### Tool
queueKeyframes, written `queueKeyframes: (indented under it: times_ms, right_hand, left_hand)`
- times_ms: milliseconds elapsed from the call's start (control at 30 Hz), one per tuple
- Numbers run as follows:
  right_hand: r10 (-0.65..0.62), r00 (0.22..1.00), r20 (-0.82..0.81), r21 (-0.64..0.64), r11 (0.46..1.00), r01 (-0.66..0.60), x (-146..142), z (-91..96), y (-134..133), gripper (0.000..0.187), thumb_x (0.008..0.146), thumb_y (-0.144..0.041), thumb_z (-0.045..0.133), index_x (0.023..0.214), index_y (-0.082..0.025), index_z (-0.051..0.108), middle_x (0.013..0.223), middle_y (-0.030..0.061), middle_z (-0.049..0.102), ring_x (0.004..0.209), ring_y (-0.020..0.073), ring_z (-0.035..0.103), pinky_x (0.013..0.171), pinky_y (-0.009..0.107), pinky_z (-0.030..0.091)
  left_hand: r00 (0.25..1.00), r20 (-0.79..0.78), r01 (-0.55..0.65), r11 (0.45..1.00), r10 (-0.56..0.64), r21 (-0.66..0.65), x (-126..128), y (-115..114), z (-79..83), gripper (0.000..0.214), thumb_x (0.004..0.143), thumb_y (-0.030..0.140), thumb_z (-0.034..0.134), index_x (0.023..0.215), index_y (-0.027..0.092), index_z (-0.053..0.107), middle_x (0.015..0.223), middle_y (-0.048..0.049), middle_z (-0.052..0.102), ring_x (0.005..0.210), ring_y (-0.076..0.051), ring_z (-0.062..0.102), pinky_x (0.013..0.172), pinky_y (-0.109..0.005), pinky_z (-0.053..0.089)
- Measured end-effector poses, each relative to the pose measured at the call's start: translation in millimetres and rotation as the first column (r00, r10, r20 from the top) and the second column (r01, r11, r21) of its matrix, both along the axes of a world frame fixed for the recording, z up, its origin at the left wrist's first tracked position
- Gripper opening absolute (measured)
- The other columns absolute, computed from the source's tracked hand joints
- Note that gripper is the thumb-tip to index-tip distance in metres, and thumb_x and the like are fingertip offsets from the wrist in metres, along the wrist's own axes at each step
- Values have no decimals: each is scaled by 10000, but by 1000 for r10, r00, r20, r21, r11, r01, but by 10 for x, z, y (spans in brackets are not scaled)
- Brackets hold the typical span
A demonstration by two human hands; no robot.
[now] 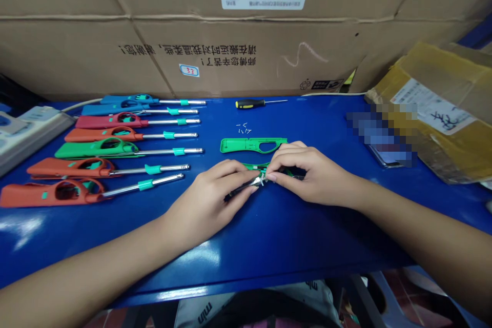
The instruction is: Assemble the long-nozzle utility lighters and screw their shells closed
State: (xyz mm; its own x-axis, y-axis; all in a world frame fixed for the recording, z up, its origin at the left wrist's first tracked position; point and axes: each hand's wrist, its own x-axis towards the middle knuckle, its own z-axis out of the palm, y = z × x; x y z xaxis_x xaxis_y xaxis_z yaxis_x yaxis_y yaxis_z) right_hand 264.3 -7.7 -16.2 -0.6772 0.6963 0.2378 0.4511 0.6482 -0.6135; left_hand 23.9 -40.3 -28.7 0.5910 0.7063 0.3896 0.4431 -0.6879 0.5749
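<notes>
My left hand [215,189] is closed, thumb and fingers pinching a dark inner part of a lighter [257,181] with a pale end. Meeting it from the right, my right hand [313,171] is closed too, its fingertips pressed together at that pale end; what exactly they grip is too small to name. Behind the fingers lies a green lighter housing half [251,166], mostly hidden. Just beyond, another green housing half [246,145] rests on the blue table [292,246], hollow side up. Several small white pins [244,129] lie farther back.
On the left, several long-nosed lighters [84,166] in blue, red, orange and green lie in a row. A black and yellow screwdriver [249,104] is at the back. A power strip [34,130], a phone [388,148], a taped parcel [434,107] and a large carton [184,36] surround the workspace.
</notes>
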Motion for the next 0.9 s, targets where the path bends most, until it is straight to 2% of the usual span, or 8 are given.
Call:
queueKeyframes:
  times_ms: [433, 567, 667, 733, 800, 900]
  right_hand:
    - [-3, 1000, -18, 7, 1000, 4, -14, -3, -19, 126, 959, -235, 618, 859, -210, 691, 855, -1, 744, 853, 152, 661, 895, 359, 379]
    - [-43, 998, -36, 19, 999, 44, -22, 14, -28, 121, 934, -209, 621, 829, -214, 682, 820, -5, 736, 815, 152, 656, 888, 353, 397]
    - [-113, 991, -73, 38, 993, 116, -22, 33, -48, 35, 886, -201, 649, 900, -220, 675, 871, 11, 717, 857, 168, 638, 861, 338, 415]
    - [-122, 991, -51, 60, 990, 125, -23, 36, -61, 127, 862, -228, 685, 988, -232, 668, 975, 25, 715, 957, 190, 628, 892, 348, 399]
    - [-88, 996, -1, 88, 992, 88, -27, 25, -69, 196, 858, -265, 710, 1045, -246, 657, 1055, 26, 715, 1033, 205, 616, 931, 364, 365]
    - [-32, 998, 59, 111, 994, 25, -43, -7, -72, 195, 882, -277, 700, 1067, -247, 644, 1060, 14, 717, 1044, 199, 612, 956, 369, 331]
  left_hand:
    - [1000, 23, 10, 1000, -10, 6, 10, 7, -46, 257, 965, 137, 618, 1210, 171, 688, 1053, -67, 692, 1000, -158, 670, 898, -307, 579]
    - [1000, 6, -10, 999, 10, 39, -2, 31, -26, 259, 963, 150, 625, 1213, 179, 684, 1052, -65, 709, 979, -160, 687, 881, -300, 590]
    - [999, -10, -45, 997, 45, 60, -12, 54, 16, 252, 955, 176, 645, 1205, 188, 674, 1040, -55, 735, 943, -162, 698, 866, -305, 598]
    - [997, -11, -79, 995, 80, 60, -13, 62, 32, 283, 943, 197, 665, 1226, 191, 651, 1025, -48, 746, 942, -170, 703, 871, -319, 601]
    - [995, 2, -100, 994, 100, 48, -10, 60, 26, 348, 929, 193, 677, 1271, 187, 614, 1003, -36, 748, 944, -168, 705, 871, -313, 600]
    - [995, 24, -92, 996, 92, 8, -3, 45, -14, 415, 917, 160, 670, 1318, 182, 565, 1003, -14, 745, 923, -140, 709, 856, -269, 595]
